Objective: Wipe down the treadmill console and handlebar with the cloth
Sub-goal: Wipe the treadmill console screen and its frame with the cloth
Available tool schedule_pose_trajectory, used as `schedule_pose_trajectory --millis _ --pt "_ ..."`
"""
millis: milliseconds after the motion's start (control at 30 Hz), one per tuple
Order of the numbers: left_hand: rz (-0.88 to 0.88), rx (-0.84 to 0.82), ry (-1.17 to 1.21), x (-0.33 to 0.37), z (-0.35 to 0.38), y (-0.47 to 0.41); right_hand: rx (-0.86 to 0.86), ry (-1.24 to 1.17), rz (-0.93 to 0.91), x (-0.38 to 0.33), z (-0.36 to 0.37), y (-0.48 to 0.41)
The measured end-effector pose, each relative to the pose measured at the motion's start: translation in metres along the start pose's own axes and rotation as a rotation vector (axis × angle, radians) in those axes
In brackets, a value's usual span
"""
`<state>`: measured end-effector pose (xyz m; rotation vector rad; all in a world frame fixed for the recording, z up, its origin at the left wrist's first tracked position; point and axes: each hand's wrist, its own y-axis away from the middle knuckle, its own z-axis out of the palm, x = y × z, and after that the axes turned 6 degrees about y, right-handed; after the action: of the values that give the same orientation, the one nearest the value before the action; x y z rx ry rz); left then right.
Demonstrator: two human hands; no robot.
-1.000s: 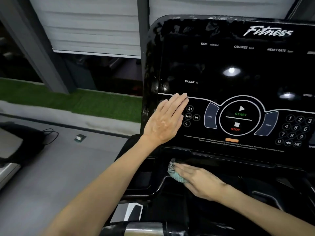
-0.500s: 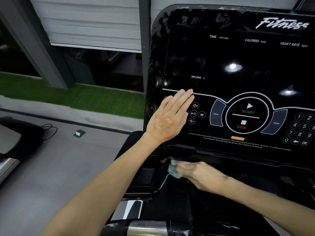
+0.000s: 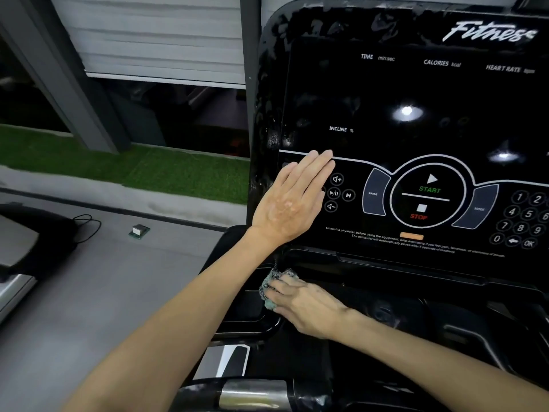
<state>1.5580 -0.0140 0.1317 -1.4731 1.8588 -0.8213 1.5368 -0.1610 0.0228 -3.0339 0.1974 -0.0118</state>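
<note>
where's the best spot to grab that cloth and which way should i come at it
Take the bunched end of the cloth that pokes out past the fingertips of the right hand, coming from the left and above. The rest lies pressed under those fingers below the console, so only that crumpled end stands proud enough to pinch.

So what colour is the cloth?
The cloth is pale teal with dark speckling, seen in the head view.
</note>
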Motion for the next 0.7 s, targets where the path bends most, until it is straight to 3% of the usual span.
schedule_pose_trajectory --millis 133,367,467,600,700 --pt "-0.003 -0.003 0.003 -0.001 0.0 0.0 0.005 0.02 -0.019 0.01 -0.007 0.021" --pt "-0.007 -0.001 -0.011 0.001 0.001 0.0 0.024 0.062 0.143 0.043 -0.021 0.08" --pt "-0.006 0.003 -0.013 0.001 0.001 0.0 0.088 0.139 0.142 0.037 -0.018 0.071" --pt "-0.003 -0.004 -0.021 0.001 0.001 0.001 0.083 0.067 0.114 0.019 -0.011 0.037" --pt "-0.001 -0.004 -0.024 0.001 0.001 0.001 -0.043 -0.011 0.053 0.005 -0.006 0.008"
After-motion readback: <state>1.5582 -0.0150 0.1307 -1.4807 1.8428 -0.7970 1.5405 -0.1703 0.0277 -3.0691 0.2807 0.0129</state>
